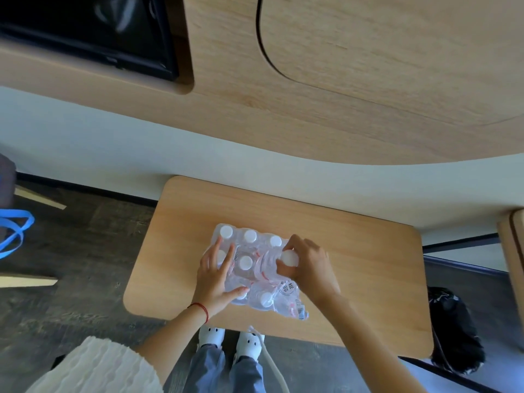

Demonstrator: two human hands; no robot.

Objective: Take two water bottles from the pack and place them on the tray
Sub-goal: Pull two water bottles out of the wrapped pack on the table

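One bottle cap in the pack (256,272) near the centre of the frame is largely covered by the left hand (217,275). The neck of the bottle (268,266) under the right hand (307,265) is hidden by the curled fingers, so the grip beneath its white cap cannot be made out. The printing on the plastic wrap is too blurred to be read. The black screen (85,32) is cut off by the upper left corner, the blue strap (14,231) by the left edge, and the wooden table (368,265) is partly hidden by both forearms. No tray can be identified.
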